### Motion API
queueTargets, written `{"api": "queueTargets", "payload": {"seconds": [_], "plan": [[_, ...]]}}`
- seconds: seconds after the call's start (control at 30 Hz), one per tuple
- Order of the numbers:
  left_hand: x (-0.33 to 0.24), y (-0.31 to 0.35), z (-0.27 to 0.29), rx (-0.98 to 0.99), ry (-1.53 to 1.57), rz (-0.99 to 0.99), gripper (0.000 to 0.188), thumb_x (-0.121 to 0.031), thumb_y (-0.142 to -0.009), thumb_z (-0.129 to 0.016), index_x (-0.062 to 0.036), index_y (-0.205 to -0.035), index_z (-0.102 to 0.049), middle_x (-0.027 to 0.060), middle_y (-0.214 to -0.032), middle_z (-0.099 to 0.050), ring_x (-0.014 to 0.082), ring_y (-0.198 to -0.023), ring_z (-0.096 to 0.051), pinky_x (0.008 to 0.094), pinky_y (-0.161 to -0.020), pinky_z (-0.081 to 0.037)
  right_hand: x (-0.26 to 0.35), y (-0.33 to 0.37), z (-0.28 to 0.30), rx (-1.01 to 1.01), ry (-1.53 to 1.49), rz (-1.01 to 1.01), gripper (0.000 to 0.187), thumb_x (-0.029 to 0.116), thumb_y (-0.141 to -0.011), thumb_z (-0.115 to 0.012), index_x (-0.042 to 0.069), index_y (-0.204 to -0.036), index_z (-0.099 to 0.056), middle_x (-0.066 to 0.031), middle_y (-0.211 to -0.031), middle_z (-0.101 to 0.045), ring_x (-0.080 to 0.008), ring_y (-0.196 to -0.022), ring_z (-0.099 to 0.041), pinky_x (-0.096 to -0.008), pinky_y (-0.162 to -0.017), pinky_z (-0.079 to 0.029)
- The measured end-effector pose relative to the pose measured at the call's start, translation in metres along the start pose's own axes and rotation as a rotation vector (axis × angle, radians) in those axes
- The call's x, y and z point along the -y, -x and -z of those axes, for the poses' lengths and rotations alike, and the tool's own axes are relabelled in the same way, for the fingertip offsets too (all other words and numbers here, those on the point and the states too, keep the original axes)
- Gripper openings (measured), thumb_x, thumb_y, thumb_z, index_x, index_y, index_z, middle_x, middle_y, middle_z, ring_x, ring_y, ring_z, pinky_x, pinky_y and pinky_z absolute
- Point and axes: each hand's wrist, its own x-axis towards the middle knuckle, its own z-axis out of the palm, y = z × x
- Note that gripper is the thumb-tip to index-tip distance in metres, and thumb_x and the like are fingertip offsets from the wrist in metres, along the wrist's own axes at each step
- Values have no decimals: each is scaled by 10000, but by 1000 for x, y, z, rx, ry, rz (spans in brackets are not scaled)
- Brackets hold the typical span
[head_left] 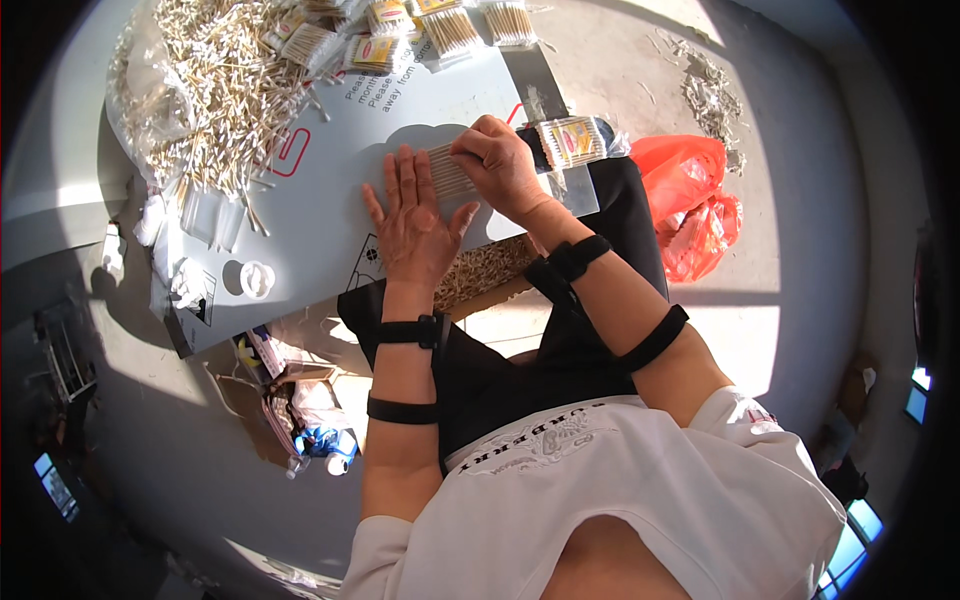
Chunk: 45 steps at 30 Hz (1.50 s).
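Note:
A flat row of cotton swabs (452, 172) lies side by side on the grey tabletop (330, 215), between my two hands. My left hand (412, 215) rests flat at the row's left end, its fingers stretched out and slightly apart. Over the right end, my right hand (498, 170) is closed with its fingers curled in. What its fingertips hold, if anything, is hidden. Just beyond that hand, a filled clear pack of cotton swabs (572, 143) with a yellow label lies at the table's right edge.
A large heap of loose cotton swabs (225, 100) covers the far left. Several filled packs (452, 34) lie along the back. A white ring (257, 280) sits near the left corner. Below are a box of swabs (485, 275), a red plastic bag (690, 215) and a cardboard box (245, 410).

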Motion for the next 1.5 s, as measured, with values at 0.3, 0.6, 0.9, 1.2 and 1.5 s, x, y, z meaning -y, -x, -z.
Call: {"api": "queueTargets", "payload": {"seconds": [0.3, 0.6, 0.9, 1.2, 1.5], "plan": [[1, 1, -4, -61, 2, 4, 872, -535, -837, -595, -59, -1479, -246, 106, -1557, -199, 279, -1452, -143, 554, -1150, -72, 2, -17, 1, 120, 234, 227, 61, 89, -738, -667, 83, -755, -608, -61, -808, -552, -277, -839, -574, -374, -705, -492], [2, 2, -6, -77, -12, 9, 872, -556, -841, -577, -56, -1477, -252, 112, -1555, -203, 275, -1452, -143, 547, -1151, -69, 0, -17, 3, 235, 270, 209, 65, 113, -779, -651, 76, -792, -598, -74, -871, -555, -280, -890, -562, -382, -764, -488], [3, 0, -6, -78, 17, 20, 896, -586, -839, -558, -47, -1480, -240, 119, -1556, -204, 268, -1455, -135, 530, -1157, -56, -3, -15, 9, 223, 372, 383, 84, 116, -828, -581, 51, -866, -544, -92, -860, -534, -284, -836, -541, -384, -742, -462], [3, 0, -6, -81, 20, 21, 903, -627, -856, -496, -34, -1481, -228, 129, -1555, -204, 263, -1457, -128, 528, -1155, -56, -3, -1, 21, 83, 179, 340, 156, 25, -783, -615, 36, -929, -561, -97, -861, -570, -298, -835, -561, -374, -740, -485], [5, 1, -6, -106, 34, 19, 932, -591, -834, -564, -45, -1489, -189, 141, -1558, -183, 270, -1447, -167, 513, -1158, -68, 13, 19, 45, 66, -27, 173, 122, 8, -788, -632, 45, -888, -572, -102, -830, -571, -313, -810, -577, -381, -694, -483]]}}
